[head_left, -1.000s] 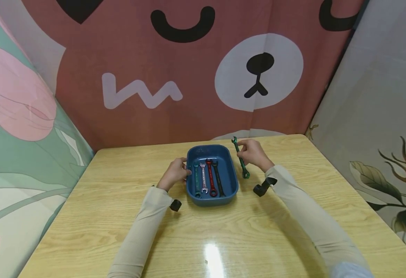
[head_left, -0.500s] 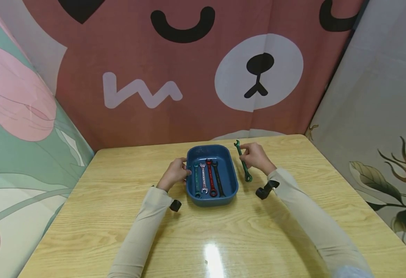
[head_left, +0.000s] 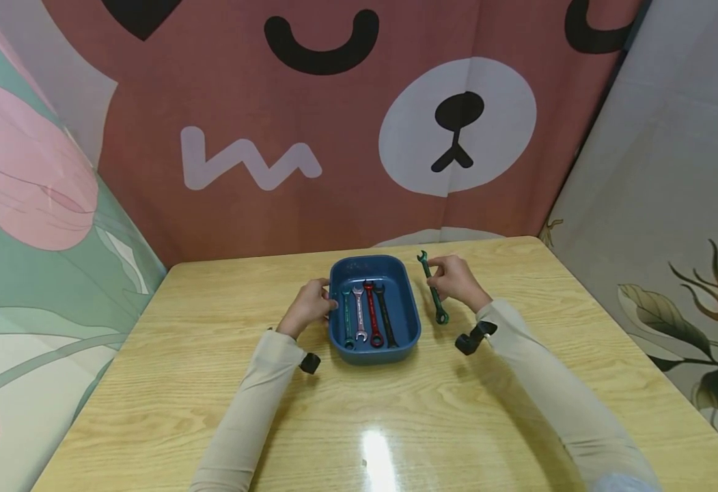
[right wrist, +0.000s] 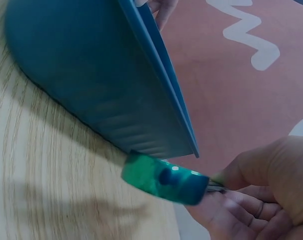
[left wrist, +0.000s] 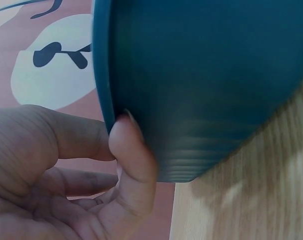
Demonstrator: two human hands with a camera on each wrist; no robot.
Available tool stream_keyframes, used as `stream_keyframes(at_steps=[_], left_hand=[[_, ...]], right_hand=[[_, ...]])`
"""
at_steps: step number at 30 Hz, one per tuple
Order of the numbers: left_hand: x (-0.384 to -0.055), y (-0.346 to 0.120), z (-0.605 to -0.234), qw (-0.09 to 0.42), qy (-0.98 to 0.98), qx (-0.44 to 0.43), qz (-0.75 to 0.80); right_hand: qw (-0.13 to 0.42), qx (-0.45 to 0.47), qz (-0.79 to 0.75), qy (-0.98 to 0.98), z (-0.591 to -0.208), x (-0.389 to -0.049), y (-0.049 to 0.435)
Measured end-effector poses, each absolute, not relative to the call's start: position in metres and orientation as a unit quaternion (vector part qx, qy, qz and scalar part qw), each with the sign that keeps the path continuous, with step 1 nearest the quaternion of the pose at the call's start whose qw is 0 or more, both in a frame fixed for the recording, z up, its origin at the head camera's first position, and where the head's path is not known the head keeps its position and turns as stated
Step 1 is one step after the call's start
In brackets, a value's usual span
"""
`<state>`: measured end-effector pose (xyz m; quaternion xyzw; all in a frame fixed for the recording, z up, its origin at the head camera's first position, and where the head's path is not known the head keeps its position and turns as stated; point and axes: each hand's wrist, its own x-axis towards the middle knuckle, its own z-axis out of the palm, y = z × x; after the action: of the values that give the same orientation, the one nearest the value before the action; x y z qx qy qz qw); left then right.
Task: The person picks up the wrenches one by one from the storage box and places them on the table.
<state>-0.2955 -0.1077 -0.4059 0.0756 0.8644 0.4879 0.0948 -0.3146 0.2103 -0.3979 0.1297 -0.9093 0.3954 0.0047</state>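
A blue plastic tub (head_left: 403,301) sits on the table. Inside it a green wrench (head_left: 348,318), a pink wrench (head_left: 360,316), a red wrench (head_left: 372,316) and a black wrench (head_left: 387,320) lie side by side. My left hand (head_left: 307,307) grips the tub's left rim, its fingers at the wall in the left wrist view. To the right of the tub, my right hand (head_left: 455,280) pinches another green wrench (head_left: 435,295) by its shank. The ring end of that wrench points toward me and looms large in the right wrist view.
The wooden table (head_left: 236,410) extends around the tub on all sides. Behind it hangs a reddish cartoon curtain (head_left: 260,219), with patterned cloths at left and right. A small black camera (head_left: 467,344) is strapped at the right wrist.
My right hand, with the green wrench, has shifted slightly to the right and toward me, away from the tub. The left hand and the tub have stayed in place.
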Motion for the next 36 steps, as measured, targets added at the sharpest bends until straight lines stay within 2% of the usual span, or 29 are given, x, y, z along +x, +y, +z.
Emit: stream_keyframes(at_steps=[36], left_hand=[[-0.296, -0.107, -0.406, 0.089, 0.865, 0.079, 0.487]], right_hand=[[-0.015, 0.130, 0.408, -0.903, -0.420, -0.310, 0.213]])
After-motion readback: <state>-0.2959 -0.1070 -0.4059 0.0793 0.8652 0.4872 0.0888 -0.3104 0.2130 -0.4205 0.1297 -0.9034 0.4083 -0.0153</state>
